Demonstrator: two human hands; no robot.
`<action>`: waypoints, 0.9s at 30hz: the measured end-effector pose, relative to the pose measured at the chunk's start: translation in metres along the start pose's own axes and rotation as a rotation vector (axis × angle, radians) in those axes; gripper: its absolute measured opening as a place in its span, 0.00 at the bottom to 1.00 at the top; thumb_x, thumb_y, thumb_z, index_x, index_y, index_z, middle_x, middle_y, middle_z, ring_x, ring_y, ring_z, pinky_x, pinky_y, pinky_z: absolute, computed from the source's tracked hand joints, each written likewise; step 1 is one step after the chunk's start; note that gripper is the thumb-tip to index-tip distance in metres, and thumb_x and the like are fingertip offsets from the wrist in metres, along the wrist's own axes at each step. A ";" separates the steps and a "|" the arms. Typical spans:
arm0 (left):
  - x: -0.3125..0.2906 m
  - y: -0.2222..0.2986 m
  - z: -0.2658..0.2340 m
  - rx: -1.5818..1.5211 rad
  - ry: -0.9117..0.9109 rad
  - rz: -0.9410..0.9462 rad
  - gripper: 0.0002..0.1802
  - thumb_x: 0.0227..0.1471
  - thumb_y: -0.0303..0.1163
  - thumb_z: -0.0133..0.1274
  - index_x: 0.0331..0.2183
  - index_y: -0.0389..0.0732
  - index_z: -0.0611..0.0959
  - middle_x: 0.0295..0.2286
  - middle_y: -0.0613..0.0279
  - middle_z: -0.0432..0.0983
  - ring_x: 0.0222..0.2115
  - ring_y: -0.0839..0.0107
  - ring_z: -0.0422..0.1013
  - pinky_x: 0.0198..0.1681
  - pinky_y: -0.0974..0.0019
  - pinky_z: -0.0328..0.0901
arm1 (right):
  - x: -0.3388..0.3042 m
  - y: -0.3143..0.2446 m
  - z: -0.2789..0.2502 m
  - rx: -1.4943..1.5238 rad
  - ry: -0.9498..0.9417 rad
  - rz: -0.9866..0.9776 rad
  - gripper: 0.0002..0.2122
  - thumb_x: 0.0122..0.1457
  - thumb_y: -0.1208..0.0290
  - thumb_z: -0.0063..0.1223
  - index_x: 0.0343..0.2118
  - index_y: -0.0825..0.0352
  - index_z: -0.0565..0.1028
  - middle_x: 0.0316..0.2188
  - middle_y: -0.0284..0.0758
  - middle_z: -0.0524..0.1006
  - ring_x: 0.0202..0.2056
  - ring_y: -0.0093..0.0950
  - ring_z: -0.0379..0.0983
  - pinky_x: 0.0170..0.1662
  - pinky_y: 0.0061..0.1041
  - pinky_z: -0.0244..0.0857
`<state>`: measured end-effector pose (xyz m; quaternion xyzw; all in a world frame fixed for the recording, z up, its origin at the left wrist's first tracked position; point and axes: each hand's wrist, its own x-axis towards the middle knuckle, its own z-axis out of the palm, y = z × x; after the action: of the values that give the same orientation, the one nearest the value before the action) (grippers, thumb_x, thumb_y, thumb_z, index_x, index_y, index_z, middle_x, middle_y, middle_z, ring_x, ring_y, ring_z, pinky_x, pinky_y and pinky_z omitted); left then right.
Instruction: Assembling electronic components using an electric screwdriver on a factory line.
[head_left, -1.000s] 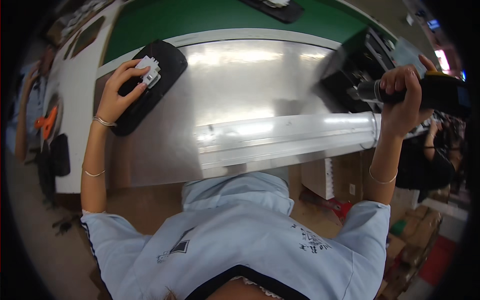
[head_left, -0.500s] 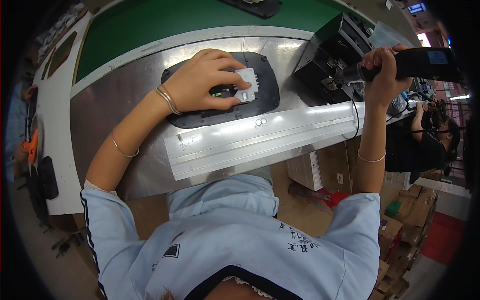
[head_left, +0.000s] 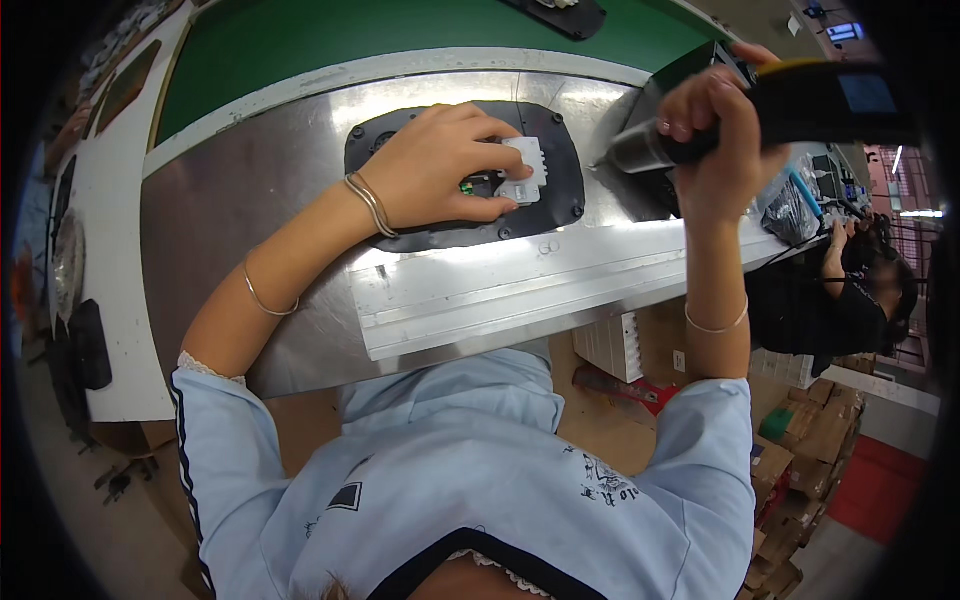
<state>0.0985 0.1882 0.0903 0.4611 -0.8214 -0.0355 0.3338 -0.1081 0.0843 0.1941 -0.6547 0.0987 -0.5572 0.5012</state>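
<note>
A black oblong panel with rounded corners [head_left: 562,180] lies on the steel worktop, screws showing along its edge. My left hand [head_left: 440,165] rests across it, thumb and fingers closed on a white plastic block with a toothed side [head_left: 524,172]. A small green part [head_left: 467,188] shows under that hand, the rest of it hidden. My right hand [head_left: 722,140] grips a black electric screwdriver [head_left: 830,105], raised to the right of the panel. Its metal nose [head_left: 638,150] points left toward the panel, apart from it.
A long pale metal rail [head_left: 530,290] lies along the worktop's near edge. Behind the screwdriver stands a black box [head_left: 690,68]. A green belt [head_left: 400,45] runs along the far side, bearing another black panel [head_left: 575,20]. At the right a co-worker [head_left: 825,300] works near cardboard boxes [head_left: 815,430].
My right hand has brought the screwdriver left, away from the black box and closer to the panel. My left hand keeps its hold on the white block; the whole view has shifted slightly.
</note>
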 end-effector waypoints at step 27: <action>0.002 0.000 0.003 -0.011 -0.042 -0.074 0.14 0.45 0.48 0.60 0.34 0.53 0.85 0.43 0.65 0.76 0.43 0.63 0.70 0.49 0.59 0.64 | -0.001 0.043 0.037 0.013 -0.075 0.025 0.11 0.56 0.81 0.49 0.43 0.72 0.67 0.16 0.33 0.65 0.14 0.22 0.62 0.19 0.24 0.60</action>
<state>0.0966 0.1857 0.0892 0.4885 -0.8104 -0.0621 0.3173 -0.0594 0.0846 0.1647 -0.6706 0.0845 -0.5267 0.5155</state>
